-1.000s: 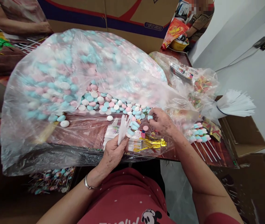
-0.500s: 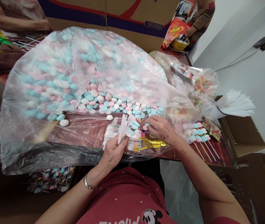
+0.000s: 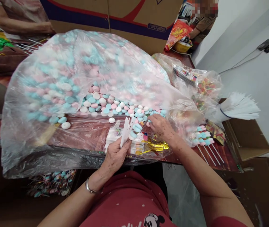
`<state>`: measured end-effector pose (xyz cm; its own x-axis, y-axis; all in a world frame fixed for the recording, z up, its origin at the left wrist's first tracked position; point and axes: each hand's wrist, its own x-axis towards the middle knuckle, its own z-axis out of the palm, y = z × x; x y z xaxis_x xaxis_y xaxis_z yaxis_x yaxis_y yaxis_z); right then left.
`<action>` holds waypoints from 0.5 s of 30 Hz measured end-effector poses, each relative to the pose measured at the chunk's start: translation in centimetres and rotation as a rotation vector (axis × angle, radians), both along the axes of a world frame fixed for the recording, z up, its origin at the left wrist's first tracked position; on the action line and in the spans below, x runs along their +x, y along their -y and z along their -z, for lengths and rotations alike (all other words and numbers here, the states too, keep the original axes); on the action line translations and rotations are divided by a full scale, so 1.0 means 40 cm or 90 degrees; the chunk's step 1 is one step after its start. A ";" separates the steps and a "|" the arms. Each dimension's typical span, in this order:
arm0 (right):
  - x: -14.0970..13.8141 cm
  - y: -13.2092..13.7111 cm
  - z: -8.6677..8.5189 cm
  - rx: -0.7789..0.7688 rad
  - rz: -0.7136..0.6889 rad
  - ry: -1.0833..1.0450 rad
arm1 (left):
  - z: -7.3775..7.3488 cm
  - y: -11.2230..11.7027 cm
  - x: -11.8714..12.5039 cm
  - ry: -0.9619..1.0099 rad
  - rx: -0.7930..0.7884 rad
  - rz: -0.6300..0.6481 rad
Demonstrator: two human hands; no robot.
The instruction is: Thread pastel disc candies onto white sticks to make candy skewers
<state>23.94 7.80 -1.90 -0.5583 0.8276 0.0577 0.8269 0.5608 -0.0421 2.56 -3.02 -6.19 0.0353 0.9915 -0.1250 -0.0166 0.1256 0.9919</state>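
A big clear plastic bag (image 3: 61, 72) of pink, blue and white candy discs lies open on the table in front of me. My left hand (image 3: 115, 156) is closed on a bunch of white sticks (image 3: 126, 129) that point up and away. My right hand (image 3: 161, 127) reaches into the bag's mouth, fingers curled over loose candy discs (image 3: 125, 108) at the pile's near edge; whether it holds one I cannot make out. Under my hands lie small printed wrappers (image 3: 138, 142) and gold twist ties (image 3: 157, 145).
Finished candy lollipops (image 3: 203, 137) lie on the table to the right, beside bags of packets (image 3: 202, 83) and a fan of white sticks (image 3: 240, 105). A cardboard box (image 3: 245, 138) sits at right. Other people's arms (image 3: 18, 25) and large boxes (image 3: 129, 19) are behind.
My right hand dropped from a raised pinch with a blue disc down and slightly left onto the loose candy. My left hand with the sticks stayed put.
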 end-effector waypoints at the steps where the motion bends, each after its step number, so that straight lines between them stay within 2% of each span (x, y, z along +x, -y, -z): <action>1: -0.001 -0.003 0.000 0.012 0.003 -0.001 | -0.001 0.000 0.000 -0.003 0.001 -0.003; 8: 0.031 -0.008 -0.005 -0.011 0.001 -0.198 | 0.003 0.000 0.002 -0.004 0.017 -0.006; 15: 0.038 0.013 0.024 -0.017 -0.047 -0.102 | 0.006 0.001 0.002 -0.003 0.011 -0.010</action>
